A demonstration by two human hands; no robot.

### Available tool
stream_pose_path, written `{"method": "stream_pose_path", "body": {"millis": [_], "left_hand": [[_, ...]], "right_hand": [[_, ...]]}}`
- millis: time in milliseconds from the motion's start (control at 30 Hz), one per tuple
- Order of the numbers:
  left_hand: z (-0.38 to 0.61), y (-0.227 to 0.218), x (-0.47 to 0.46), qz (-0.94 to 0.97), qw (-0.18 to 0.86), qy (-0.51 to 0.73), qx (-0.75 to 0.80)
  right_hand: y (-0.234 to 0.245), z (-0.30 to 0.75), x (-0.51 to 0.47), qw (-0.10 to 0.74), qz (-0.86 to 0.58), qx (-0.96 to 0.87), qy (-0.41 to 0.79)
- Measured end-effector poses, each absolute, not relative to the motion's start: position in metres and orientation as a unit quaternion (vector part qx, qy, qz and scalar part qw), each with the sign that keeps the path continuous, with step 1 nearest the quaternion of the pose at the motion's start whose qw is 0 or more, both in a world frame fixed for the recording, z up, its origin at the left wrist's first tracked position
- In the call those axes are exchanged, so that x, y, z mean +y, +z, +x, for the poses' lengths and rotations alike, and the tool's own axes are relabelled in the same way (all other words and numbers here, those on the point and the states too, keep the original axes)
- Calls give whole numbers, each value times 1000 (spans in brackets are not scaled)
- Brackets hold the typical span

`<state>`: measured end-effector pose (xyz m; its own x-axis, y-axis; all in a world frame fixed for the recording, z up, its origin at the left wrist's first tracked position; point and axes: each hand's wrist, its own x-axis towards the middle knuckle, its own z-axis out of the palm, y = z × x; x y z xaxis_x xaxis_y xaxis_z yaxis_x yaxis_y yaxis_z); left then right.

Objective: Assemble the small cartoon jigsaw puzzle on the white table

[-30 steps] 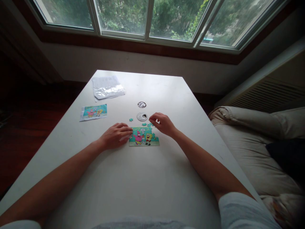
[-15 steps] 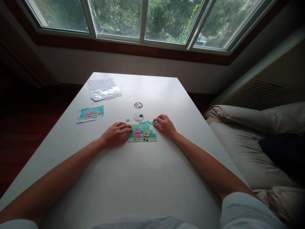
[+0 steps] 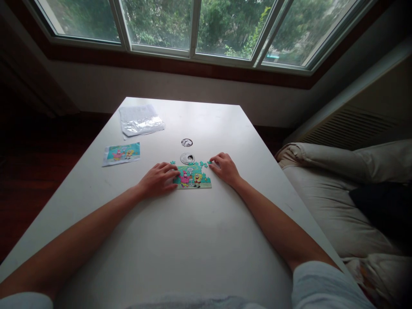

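Two bare hands rest on the white counter (image 3: 193, 240), one at each side of a small cartoon jigsaw puzzle (image 3: 192, 178) lying near the counter's middle

Left hand (image 3: 157, 180): flat, palm down, fingers (image 3: 170, 171) loosely spread and touching the puzzle's left edge, holding nothing

Right hand (image 3: 225, 168): fingers curled narrow at the puzzle's upper right corner, tips on or just beside a teal piece (image 3: 210, 162); cannot tell whether it is pinched or only pressed

Progress, judged: lower rows look joined, with the characters complete. Top edge is ragged, so the top row is unfinished. Loose teal pieces (image 3: 202, 163) lie just beyond that edge, plus one (image 3: 173, 162) off the upper left corner. Only a few remain to be seated

Farther out: round cable port cover (image 3: 187, 158) just beyond the puzzle, open port hole (image 3: 186, 142) behind it. Reference picture (image 3: 122, 153) toward the left edge. Crumpled plastic bag (image 3: 140, 121) near the far left corner
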<state>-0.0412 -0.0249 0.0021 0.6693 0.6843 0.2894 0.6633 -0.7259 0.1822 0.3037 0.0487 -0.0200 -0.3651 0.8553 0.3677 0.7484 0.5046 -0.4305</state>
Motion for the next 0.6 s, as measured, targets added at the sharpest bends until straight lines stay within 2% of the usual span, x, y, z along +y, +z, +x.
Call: {"method": "stream_pose_path", "body": {"millis": [267,600], "left_hand": [[-39,2,-29,908,35,166,384],[-49,1,-30,876,42,227,423]], "right_hand": [[-20,300,48,288,-507,-804,116],[-19,300,49,245,-471,-842,95]]}}
